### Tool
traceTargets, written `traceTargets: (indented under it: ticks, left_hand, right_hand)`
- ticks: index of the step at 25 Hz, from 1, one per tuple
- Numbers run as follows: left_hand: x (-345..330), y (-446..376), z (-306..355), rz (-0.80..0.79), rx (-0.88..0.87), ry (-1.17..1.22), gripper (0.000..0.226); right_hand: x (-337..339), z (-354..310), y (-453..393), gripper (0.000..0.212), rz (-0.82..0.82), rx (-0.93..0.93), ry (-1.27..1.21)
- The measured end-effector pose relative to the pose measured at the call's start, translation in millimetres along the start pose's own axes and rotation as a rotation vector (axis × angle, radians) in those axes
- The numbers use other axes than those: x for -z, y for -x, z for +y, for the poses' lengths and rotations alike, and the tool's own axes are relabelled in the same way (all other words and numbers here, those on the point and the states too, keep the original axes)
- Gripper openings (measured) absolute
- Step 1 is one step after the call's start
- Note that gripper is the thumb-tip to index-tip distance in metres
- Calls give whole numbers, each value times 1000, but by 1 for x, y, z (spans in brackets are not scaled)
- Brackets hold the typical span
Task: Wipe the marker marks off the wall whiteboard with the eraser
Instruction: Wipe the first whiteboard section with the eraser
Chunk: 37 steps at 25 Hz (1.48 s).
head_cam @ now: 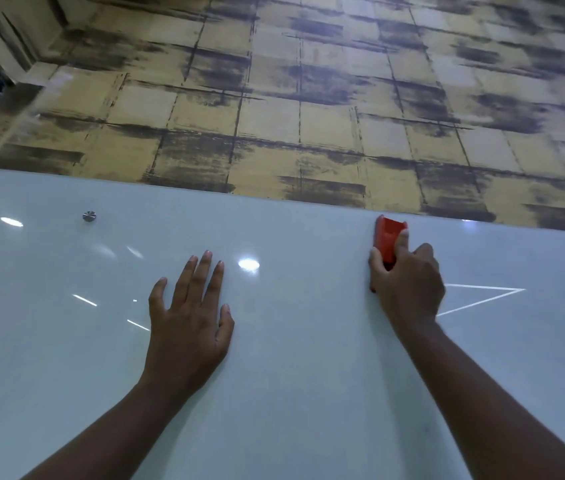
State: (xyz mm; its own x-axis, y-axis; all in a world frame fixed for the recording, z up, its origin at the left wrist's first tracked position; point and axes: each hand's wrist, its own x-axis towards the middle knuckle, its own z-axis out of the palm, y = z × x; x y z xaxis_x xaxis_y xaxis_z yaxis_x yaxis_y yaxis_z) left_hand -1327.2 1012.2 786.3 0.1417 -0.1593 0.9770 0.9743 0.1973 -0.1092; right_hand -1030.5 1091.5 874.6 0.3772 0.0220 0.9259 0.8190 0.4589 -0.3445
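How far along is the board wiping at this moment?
Done: the whiteboard shows no marker marks in view. In hand: the right hand holds the red eraser near the top edge; the left hand rests flat. Left: unclear; only light reflections show.

Whiteboard (291,358): glossy pale glass panel on the wall, filling the lower part of the view, top edge running slightly downhill to the right, ceiling lights mirrored in its surface. Eraser (388,242): red, block-shaped, pressed flat on the board close under the top edge, right of centre, long side roughly upright, lower half hidden under fingers. Thin white lines forming a triangle tip (482,299) lie just right and below the eraser; cannot tell whether marker or reflection.
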Motion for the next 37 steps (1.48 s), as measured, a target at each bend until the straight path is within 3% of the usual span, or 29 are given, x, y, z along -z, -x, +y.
traceTargets:
  ticks: [6, 11, 13, 19, 22, 27, 33, 37]
  left_hand:
    - [9, 13, 33, -42, -66, -6, 70]
    - [12, 7, 38, -77, -106, 29, 71]
    - [9, 4, 38, -72, -147, 52, 67]
    - [-3, 12, 37, -55, -167, 118, 63]
    - [-5, 15, 41, -43, -164, 148, 63]
    - [-5, 29, 58, -57, -207, 144, 62]
    - [-6, 29, 117, -51, -189, 167, 64]
    - [-18, 46, 156, -53, -110, 172, 63]
  right_hand:
    - [-5, -80, 76, 65, -46, 452, -98]
    - [-6, -63, 62, 64, -48, 566, -77]
    - [-6, -39, 42, 65, -31, 508, -48]
    - [7, 72, -1, 64, 53, 81, 65]
    - [11, 102, 3, 63, 59, 47, 104]
    - [9, 87, 26, 63, 71, -22, -2]
    - [12, 93, 99, 61, 47, 356, -142]
    - [22, 136, 89, 59, 39, 590, -94]
